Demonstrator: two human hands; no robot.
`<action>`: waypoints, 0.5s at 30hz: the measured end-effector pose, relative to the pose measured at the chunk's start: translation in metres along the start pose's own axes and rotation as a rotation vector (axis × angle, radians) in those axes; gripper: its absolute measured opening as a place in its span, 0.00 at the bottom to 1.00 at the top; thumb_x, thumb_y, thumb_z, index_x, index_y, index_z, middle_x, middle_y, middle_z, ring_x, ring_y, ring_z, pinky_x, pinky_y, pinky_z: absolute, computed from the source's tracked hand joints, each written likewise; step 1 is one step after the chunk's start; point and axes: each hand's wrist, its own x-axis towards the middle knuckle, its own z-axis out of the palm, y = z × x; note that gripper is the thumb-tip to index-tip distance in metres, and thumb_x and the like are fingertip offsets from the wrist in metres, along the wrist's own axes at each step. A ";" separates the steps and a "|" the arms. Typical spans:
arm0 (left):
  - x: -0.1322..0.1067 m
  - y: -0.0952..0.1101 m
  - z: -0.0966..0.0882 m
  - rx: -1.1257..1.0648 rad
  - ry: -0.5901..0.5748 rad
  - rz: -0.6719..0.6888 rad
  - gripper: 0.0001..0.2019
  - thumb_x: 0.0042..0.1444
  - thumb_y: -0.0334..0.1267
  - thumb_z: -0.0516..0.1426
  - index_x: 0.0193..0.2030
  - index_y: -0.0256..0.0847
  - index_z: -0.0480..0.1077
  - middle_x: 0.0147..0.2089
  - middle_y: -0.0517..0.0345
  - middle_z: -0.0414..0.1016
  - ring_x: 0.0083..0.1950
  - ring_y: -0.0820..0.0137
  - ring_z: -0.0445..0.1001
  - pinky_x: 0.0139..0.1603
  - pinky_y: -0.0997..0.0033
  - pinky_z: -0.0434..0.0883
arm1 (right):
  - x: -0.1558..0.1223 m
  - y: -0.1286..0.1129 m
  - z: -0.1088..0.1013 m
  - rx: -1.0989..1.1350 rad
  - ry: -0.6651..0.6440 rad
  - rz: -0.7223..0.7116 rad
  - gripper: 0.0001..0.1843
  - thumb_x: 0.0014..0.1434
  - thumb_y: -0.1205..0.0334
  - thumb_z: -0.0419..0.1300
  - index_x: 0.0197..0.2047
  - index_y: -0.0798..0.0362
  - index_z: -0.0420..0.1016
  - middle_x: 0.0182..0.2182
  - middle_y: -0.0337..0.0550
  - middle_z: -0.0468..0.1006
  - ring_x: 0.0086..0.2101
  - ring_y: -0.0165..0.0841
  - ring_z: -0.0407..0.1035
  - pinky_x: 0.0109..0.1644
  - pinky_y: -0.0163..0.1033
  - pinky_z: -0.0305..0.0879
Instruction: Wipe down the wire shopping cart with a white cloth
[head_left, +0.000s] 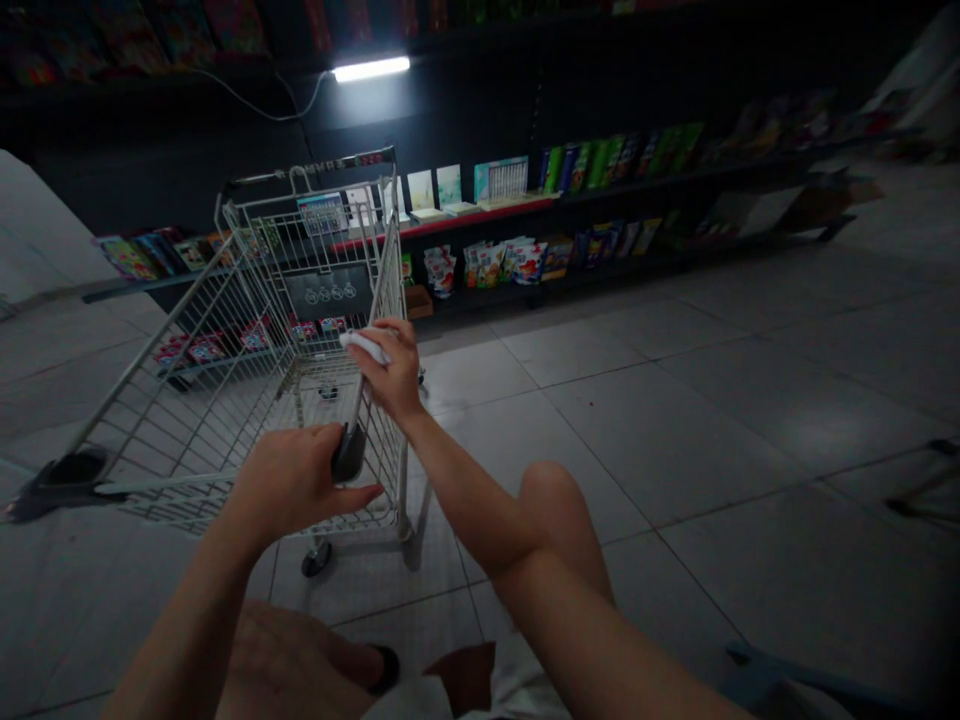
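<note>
In a dim shop aisle, the head view shows us over a white wire shopping cart (247, 300) on grey floor tiles (675, 450). Our hands stand apart: the left hand (292, 480) is at a dark plastic grip (349, 452), perhaps closed on it, though the view is too poor to tell; the right hand (388, 372) clasps a white cloth (365, 347). The cart looks light and stiff, best taken by its handle bar (307, 168).
</note>
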 end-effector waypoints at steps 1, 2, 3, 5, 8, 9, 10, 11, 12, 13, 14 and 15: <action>-0.002 0.000 0.000 0.002 -0.011 0.006 0.30 0.51 0.71 0.52 0.31 0.42 0.63 0.29 0.51 0.75 0.31 0.61 0.74 0.30 0.66 0.55 | 0.022 0.012 0.004 -0.004 -0.011 0.045 0.10 0.61 0.56 0.63 0.45 0.48 0.76 0.49 0.46 0.67 0.53 0.36 0.65 0.62 0.49 0.67; -0.004 0.000 0.000 -0.002 -0.024 0.012 0.29 0.52 0.71 0.51 0.31 0.42 0.63 0.29 0.51 0.75 0.31 0.61 0.74 0.30 0.65 0.56 | 0.043 0.025 0.009 -0.009 -0.006 0.105 0.12 0.61 0.55 0.64 0.47 0.48 0.75 0.50 0.47 0.67 0.55 0.38 0.65 0.63 0.51 0.66; -0.006 0.001 0.000 -0.008 -0.036 0.015 0.29 0.52 0.71 0.51 0.31 0.43 0.62 0.30 0.51 0.75 0.31 0.61 0.74 0.31 0.65 0.57 | 0.062 0.038 0.015 -0.016 0.011 0.178 0.16 0.60 0.55 0.65 0.50 0.48 0.74 0.51 0.49 0.67 0.56 0.40 0.63 0.63 0.54 0.65; -0.008 0.002 -0.001 -0.017 -0.047 0.011 0.28 0.52 0.70 0.52 0.31 0.43 0.61 0.30 0.53 0.75 0.31 0.62 0.73 0.31 0.66 0.57 | 0.087 0.058 0.028 -0.038 0.066 0.332 0.22 0.59 0.53 0.65 0.55 0.51 0.70 0.51 0.53 0.67 0.58 0.43 0.62 0.64 0.57 0.63; -0.010 0.004 -0.002 -0.028 -0.037 -0.006 0.28 0.51 0.70 0.53 0.30 0.43 0.60 0.29 0.54 0.75 0.30 0.64 0.73 0.31 0.66 0.57 | 0.087 0.070 0.048 -0.028 0.140 0.498 0.23 0.62 0.51 0.60 0.56 0.54 0.69 0.50 0.54 0.72 0.58 0.43 0.64 0.64 0.56 0.62; -0.010 0.004 -0.002 -0.037 -0.032 -0.007 0.28 0.51 0.70 0.53 0.29 0.43 0.60 0.29 0.54 0.75 0.30 0.64 0.72 0.31 0.66 0.57 | 0.081 0.071 0.054 0.003 0.155 0.513 0.23 0.64 0.51 0.57 0.57 0.54 0.69 0.50 0.55 0.72 0.57 0.42 0.66 0.64 0.54 0.63; -0.010 0.004 -0.002 -0.046 -0.029 -0.007 0.28 0.50 0.70 0.53 0.29 0.43 0.61 0.28 0.54 0.75 0.29 0.65 0.72 0.30 0.66 0.56 | 0.074 0.071 0.059 0.041 0.169 0.512 0.23 0.65 0.51 0.55 0.59 0.54 0.67 0.51 0.55 0.73 0.56 0.40 0.67 0.63 0.53 0.64; -0.009 0.003 -0.002 -0.052 -0.025 -0.009 0.29 0.50 0.70 0.53 0.29 0.43 0.61 0.28 0.54 0.75 0.29 0.65 0.71 0.30 0.67 0.56 | 0.068 0.071 0.062 0.077 0.183 0.497 0.24 0.66 0.51 0.53 0.61 0.53 0.65 0.53 0.55 0.73 0.55 0.39 0.68 0.63 0.51 0.65; -0.009 0.003 -0.002 -0.052 -0.022 -0.010 0.29 0.50 0.70 0.53 0.29 0.43 0.61 0.28 0.54 0.75 0.28 0.65 0.71 0.30 0.67 0.56 | 0.064 0.072 0.063 0.101 0.193 0.475 0.25 0.67 0.51 0.51 0.63 0.53 0.62 0.54 0.55 0.72 0.55 0.37 0.69 0.62 0.49 0.65; -0.008 0.002 -0.002 -0.047 -0.020 -0.011 0.29 0.50 0.70 0.53 0.29 0.43 0.61 0.28 0.54 0.74 0.28 0.65 0.71 0.29 0.67 0.56 | 0.062 0.074 0.063 0.110 0.193 0.454 0.26 0.68 0.50 0.50 0.64 0.53 0.61 0.55 0.55 0.72 0.55 0.37 0.69 0.61 0.48 0.66; -0.007 0.002 -0.002 -0.038 -0.020 -0.015 0.29 0.50 0.71 0.53 0.29 0.43 0.61 0.28 0.54 0.74 0.28 0.65 0.71 0.29 0.67 0.56 | 0.064 0.077 0.061 0.107 0.185 0.439 0.26 0.68 0.50 0.49 0.64 0.53 0.61 0.55 0.55 0.72 0.55 0.37 0.69 0.61 0.48 0.66; -0.006 0.002 -0.002 -0.028 -0.022 -0.017 0.29 0.50 0.71 0.53 0.30 0.43 0.62 0.28 0.54 0.74 0.29 0.64 0.72 0.29 0.67 0.56 | 0.067 0.080 0.058 0.097 0.167 0.431 0.25 0.68 0.49 0.49 0.64 0.52 0.61 0.55 0.55 0.72 0.56 0.37 0.69 0.61 0.48 0.66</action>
